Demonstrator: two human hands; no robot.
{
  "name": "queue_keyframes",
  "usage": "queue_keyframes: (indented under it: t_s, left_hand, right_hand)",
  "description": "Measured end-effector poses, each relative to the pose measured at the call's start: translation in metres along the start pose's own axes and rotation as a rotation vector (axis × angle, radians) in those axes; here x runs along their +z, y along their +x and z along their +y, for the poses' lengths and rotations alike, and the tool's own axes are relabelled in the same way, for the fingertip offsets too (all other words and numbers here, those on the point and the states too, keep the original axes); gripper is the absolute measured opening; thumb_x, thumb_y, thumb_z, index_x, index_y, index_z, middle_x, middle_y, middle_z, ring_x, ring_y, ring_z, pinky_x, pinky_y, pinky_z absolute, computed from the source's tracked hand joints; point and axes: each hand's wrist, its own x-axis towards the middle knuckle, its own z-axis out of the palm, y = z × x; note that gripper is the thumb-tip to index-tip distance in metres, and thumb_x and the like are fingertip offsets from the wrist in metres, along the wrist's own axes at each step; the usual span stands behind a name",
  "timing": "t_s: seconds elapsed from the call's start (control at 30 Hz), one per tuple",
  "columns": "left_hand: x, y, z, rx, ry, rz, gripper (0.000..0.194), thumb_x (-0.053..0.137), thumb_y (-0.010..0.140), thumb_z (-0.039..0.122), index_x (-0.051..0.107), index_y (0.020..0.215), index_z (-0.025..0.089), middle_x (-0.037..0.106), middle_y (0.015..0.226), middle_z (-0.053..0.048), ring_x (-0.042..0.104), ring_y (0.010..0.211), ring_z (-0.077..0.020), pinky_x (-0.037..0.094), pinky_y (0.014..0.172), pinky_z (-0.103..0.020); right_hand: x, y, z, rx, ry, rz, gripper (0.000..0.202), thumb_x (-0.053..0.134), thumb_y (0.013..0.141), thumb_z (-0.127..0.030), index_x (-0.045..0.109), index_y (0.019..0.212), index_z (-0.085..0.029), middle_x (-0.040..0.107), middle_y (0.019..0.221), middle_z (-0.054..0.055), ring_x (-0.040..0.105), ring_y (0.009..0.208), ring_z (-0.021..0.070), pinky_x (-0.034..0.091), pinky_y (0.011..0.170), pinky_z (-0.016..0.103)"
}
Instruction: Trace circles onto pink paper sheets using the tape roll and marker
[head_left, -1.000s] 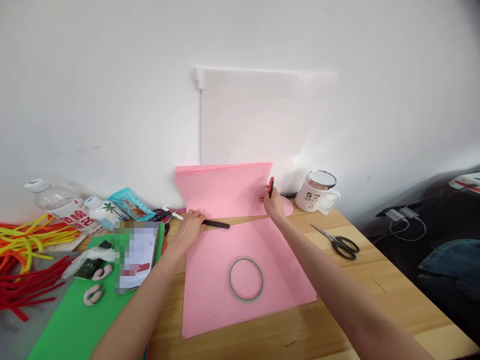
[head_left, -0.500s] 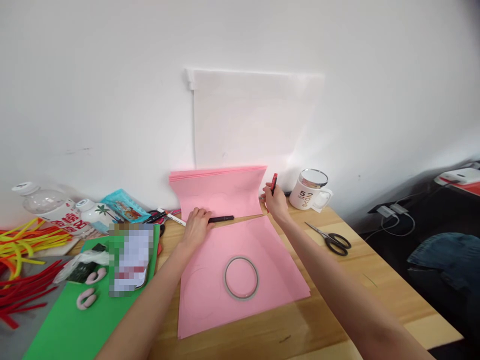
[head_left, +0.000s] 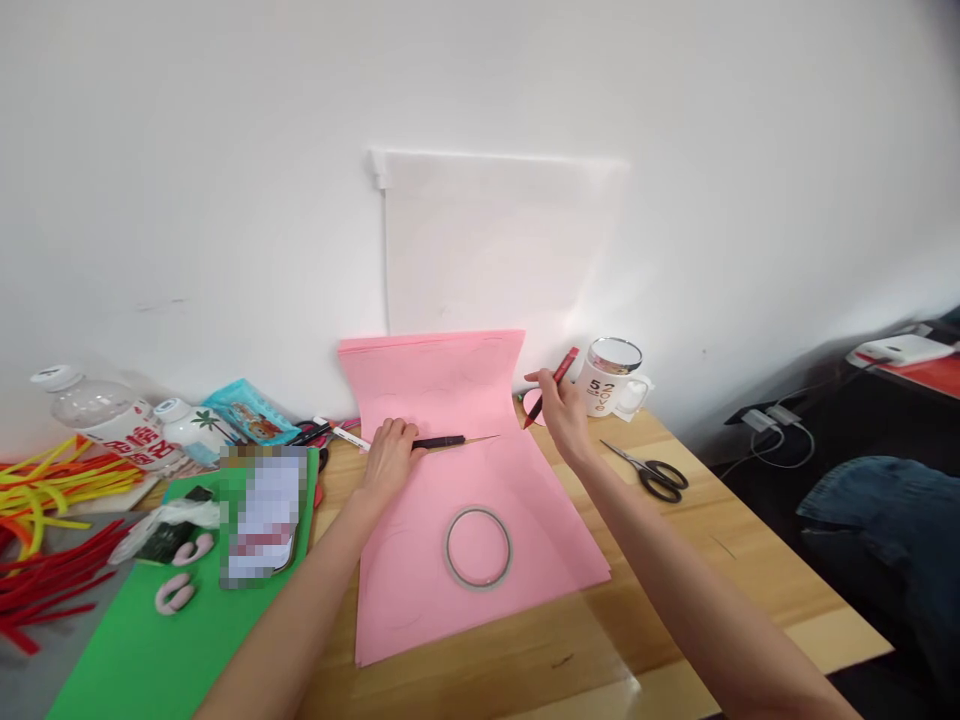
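My left hand [head_left: 390,462] rests on the pink paper sheets [head_left: 420,610], its fingers closed around one end of a black pen [head_left: 441,441] that points right. My right hand [head_left: 564,412] grips a red pen [head_left: 566,364] at the paper's right side, tilted with its lower end down to the left. Beside those fingers is a small round pink piece [head_left: 534,404]. The far part of the paper bends up against the wall. A thin grey ring, like a roll of narrow tape [head_left: 448,560], lies flat on the near part of the paper.
A white mug [head_left: 611,380] stands near the wall, with black-handled scissors [head_left: 661,480] in front. To the left are a phone [head_left: 262,530] on green paper [head_left: 142,650], red strips [head_left: 60,565] and a plastic bottle [head_left: 90,410]. White paper [head_left: 502,240] hangs on the wall.
The red pen has tilted over, and its lower end now shows beside the small pink piece. My left hand stays almost in place with the black pen. The view has shifted slightly.
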Motion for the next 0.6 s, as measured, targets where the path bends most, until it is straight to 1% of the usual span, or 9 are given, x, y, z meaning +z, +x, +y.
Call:
queue_keyframes:
  t_s: [0.07, 0.17, 0.23, 0.3, 0.33, 0.4, 0.47, 0.53, 0.6]
  left_hand:
    - [-0.002, -0.001, 0.002, -0.002, -0.006, 0.006, 0.007, 0.059, 0.084, 0.018, 0.062, 0.091, 0.017, 0.061, 0.097, -0.01, 0.053, 0.097, -0.0274, 0.043, 0.083, -0.039]
    - [-0.006, -0.005, 0.007, 0.015, -0.026, -0.004, 0.011, 0.052, 0.087, 0.017, 0.063, 0.087, 0.017, 0.061, 0.093, -0.01, 0.053, 0.094, -0.0258, 0.043, 0.081, -0.038]
    - [-0.007, -0.01, 0.01, 0.037, -0.046, -0.027, 0.017, 0.048, 0.088, 0.014, 0.064, 0.083, 0.017, 0.062, 0.09, -0.009, 0.054, 0.092, -0.0244, 0.044, 0.079, -0.036]
    - [-0.007, -0.014, 0.014, 0.053, -0.066, -0.052, 0.022, 0.046, 0.087, 0.01, 0.065, 0.08, 0.018, 0.062, 0.088, -0.008, 0.054, 0.091, -0.0236, 0.044, 0.078, -0.035]
    - [-0.006, -0.016, 0.016, 0.057, -0.075, -0.061, 0.024, 0.045, 0.086, 0.009, 0.065, 0.079, 0.018, 0.062, 0.088, -0.008, 0.054, 0.091, -0.0234, 0.044, 0.078, -0.034]
    - [-0.004, -0.018, 0.019, 0.059, -0.091, -0.074, 0.027, 0.043, 0.085, 0.006, 0.066, 0.081, 0.018, 0.063, 0.089, -0.008, 0.055, 0.092, -0.0229, 0.045, 0.08, -0.034]
    - [-0.003, -0.02, 0.023, 0.055, -0.102, -0.086, 0.031, 0.04, 0.083, 0.004, 0.067, 0.086, 0.018, 0.064, 0.092, -0.008, 0.056, 0.093, -0.0224, 0.046, 0.082, -0.034]
    - [-0.002, -0.023, 0.025, 0.043, -0.105, -0.097, 0.035, 0.038, 0.081, 0.001, 0.067, 0.093, 0.017, 0.065, 0.096, -0.009, 0.057, 0.096, -0.0226, 0.046, 0.084, -0.035]
    - [-0.002, -0.026, 0.026, 0.022, -0.1, -0.101, 0.042, 0.035, 0.08, 0.0, 0.065, 0.105, 0.017, 0.065, 0.104, -0.01, 0.056, 0.102, -0.0231, 0.046, 0.087, -0.035]
  right_hand:
    - [-0.011, -0.013, -0.007, -0.02, 0.066, -0.002, 0.047, 0.041, 0.087, -0.052, 0.072, 0.092, -0.017, 0.058, 0.062, 0.002, 0.058, 0.06, 0.0183, 0.047, 0.062, 0.032]
    - [-0.028, -0.041, -0.006, -0.131, 0.159, -0.101, 0.042, 0.048, 0.087, -0.048, 0.066, 0.111, -0.019, 0.067, 0.075, 0.004, 0.066, 0.067, 0.0209, 0.053, 0.07, 0.037]
    - [-0.039, -0.066, 0.004, -0.206, 0.115, -0.251, 0.036, 0.05, 0.089, -0.042, 0.061, 0.118, -0.024, 0.071, 0.088, 0.005, 0.069, 0.085, 0.0236, 0.053, 0.082, 0.041]
    - [-0.047, -0.091, 0.016, -0.274, 0.023, -0.44, 0.027, 0.048, 0.091, -0.036, 0.062, 0.111, -0.027, 0.071, 0.102, 0.007, 0.068, 0.097, 0.0248, 0.053, 0.087, 0.043]
    - [-0.05, -0.103, 0.022, -0.31, -0.014, -0.546, 0.027, 0.051, 0.09, -0.034, 0.06, 0.115, -0.027, 0.068, 0.114, 0.008, 0.065, 0.107, 0.0255, 0.051, 0.093, 0.044]
    - [-0.054, -0.123, 0.029, -0.394, -0.068, -0.732, 0.037, 0.06, 0.085, -0.033, 0.054, 0.121, -0.025, 0.057, 0.133, 0.012, 0.05, 0.128, 0.0271, 0.045, 0.102, 0.046]
    - [-0.055, -0.138, 0.032, -0.441, -0.126, -0.862, 0.051, 0.067, 0.079, -0.033, 0.049, 0.125, -0.021, 0.044, 0.145, 0.017, 0.035, 0.139, 0.0281, 0.039, 0.108, 0.048]
    - [-0.054, -0.146, 0.032, -0.441, -0.182, -0.924, 0.058, 0.071, 0.076, -0.032, 0.045, 0.126, -0.018, 0.033, 0.151, 0.021, 0.027, 0.142, 0.0293, 0.035, 0.111, 0.049]
    - [-0.054, -0.151, 0.033, -0.422, -0.221, -0.942, 0.059, 0.072, 0.075, -0.031, 0.044, 0.125, -0.016, 0.027, 0.152, 0.024, 0.024, 0.143, 0.0302, 0.034, 0.111, 0.049]
